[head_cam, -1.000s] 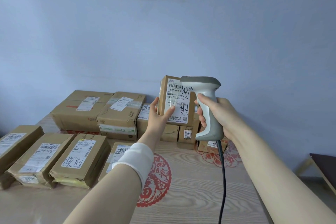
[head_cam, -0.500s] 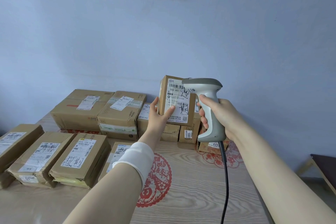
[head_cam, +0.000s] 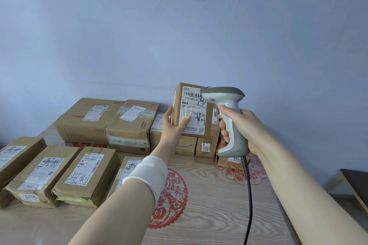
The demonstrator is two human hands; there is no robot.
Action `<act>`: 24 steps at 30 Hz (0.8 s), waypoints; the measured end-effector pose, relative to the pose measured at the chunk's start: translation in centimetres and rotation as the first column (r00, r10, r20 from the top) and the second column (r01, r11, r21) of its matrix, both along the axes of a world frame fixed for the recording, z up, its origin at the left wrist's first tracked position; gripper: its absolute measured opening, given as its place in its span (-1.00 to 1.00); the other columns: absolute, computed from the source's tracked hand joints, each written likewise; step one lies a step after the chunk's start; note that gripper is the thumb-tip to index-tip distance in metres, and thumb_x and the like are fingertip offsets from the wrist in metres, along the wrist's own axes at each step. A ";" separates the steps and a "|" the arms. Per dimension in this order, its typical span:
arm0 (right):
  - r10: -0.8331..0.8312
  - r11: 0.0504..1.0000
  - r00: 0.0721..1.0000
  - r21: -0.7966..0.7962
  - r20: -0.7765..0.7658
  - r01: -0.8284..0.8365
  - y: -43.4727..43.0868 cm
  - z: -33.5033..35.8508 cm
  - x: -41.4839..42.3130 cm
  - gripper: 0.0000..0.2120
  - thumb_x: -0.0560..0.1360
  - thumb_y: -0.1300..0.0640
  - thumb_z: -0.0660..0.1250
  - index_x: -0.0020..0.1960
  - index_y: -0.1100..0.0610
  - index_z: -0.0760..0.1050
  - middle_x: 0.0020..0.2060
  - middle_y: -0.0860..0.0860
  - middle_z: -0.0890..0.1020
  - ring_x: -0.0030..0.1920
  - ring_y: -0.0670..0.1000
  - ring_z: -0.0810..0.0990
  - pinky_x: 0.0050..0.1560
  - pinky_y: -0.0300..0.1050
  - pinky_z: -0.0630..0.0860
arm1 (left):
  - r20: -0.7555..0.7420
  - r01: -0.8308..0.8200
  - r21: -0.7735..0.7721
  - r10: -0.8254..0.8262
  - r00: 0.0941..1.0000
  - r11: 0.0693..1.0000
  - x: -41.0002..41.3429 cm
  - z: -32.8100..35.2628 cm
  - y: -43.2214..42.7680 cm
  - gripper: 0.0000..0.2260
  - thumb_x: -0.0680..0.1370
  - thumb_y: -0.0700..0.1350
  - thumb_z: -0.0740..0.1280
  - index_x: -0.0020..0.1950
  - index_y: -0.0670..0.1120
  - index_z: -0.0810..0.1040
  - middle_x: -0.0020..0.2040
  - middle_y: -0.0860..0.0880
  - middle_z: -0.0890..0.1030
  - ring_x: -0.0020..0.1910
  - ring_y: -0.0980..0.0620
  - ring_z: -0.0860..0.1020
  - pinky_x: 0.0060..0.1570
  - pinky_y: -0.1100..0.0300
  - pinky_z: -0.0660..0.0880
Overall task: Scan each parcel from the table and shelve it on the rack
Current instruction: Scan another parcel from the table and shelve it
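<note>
Parcel held up, scanner overlapping, boxes behind

I've got the small brown parcel upright, raised above the table — white label with barcodes and black handwriting facing me. The grey-and-white scanner is at its right edge — nose overlapping the label's top corner.
</note>
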State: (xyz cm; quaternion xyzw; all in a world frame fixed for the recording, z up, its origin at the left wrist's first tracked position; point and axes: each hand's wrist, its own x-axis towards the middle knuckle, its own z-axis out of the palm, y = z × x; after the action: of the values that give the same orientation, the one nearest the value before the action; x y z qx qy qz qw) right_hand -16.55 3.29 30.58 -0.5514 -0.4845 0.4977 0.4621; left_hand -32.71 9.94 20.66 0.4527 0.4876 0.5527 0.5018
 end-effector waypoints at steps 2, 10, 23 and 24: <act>-0.007 1.000 1.000 0.004 -0.001 0.007 0.0 0.0 0.1 -0.77 0.55 0.05 0.28 -0.13 0.22 0.46 -0.53 0.00 0.50 -0.57 -0.04 0.42 -0.53 -0.22 0.39 | 0.001 -0.005 0.000 0.005 1.000 1.000 0.0 0.1 0.0 -0.37 0.50 -0.07 0.41 0.48 0.03 0.16 0.21 0.00 0.46 0.14 0.07 0.49 0.10 0.20 0.34; 0.021 1.000 1.000 0.021 -0.009 -0.021 -0.1 0.1 0.1 -0.77 0.54 0.04 0.30 -0.09 0.23 0.50 -0.51 0.01 0.52 -0.55 -0.03 0.42 -0.51 -0.21 0.40 | -0.008 -0.006 -0.014 0.006 1.000 1.000 -0.3 -0.1 -0.2 -0.37 0.51 -0.04 0.40 0.48 0.04 0.15 0.21 0.02 0.45 0.09 0.12 0.48 0.12 0.17 0.33; 0.214 0.973 0.957 -0.047 -0.196 -0.227 0.3 -2.6 -5.6 -0.69 0.54 0.00 0.28 -0.22 0.23 0.48 -0.46 0.08 0.52 -0.55 -0.02 0.42 -0.52 -0.24 0.41 | 0.149 -0.160 -0.169 0.186 0.971 0.973 -6.8 -1.6 -5.0 -0.28 0.45 0.05 0.44 0.50 0.00 0.15 0.27 -0.09 0.53 0.22 -0.05 0.54 0.34 -0.09 0.37; 0.249 0.962 0.950 -0.066 -0.188 -0.265 0.3 -3.1 -6.4 -0.65 0.54 -0.02 0.28 -0.27 0.23 0.48 -0.47 0.09 0.50 -0.55 -0.02 0.42 -0.51 -0.24 0.41 | 0.160 -0.184 -0.190 0.216 0.963 0.964 -7.9 -2.0 -5.8 -0.25 0.42 0.08 0.46 0.50 0.02 0.15 0.26 -0.08 0.54 0.21 -0.06 0.55 0.34 -0.12 0.37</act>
State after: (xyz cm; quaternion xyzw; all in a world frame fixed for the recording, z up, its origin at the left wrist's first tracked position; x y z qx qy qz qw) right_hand -22.99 3.56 27.44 -0.4572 -0.4858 0.6222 0.4095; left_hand -40.59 4.11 18.69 0.3039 0.5298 0.5948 0.5226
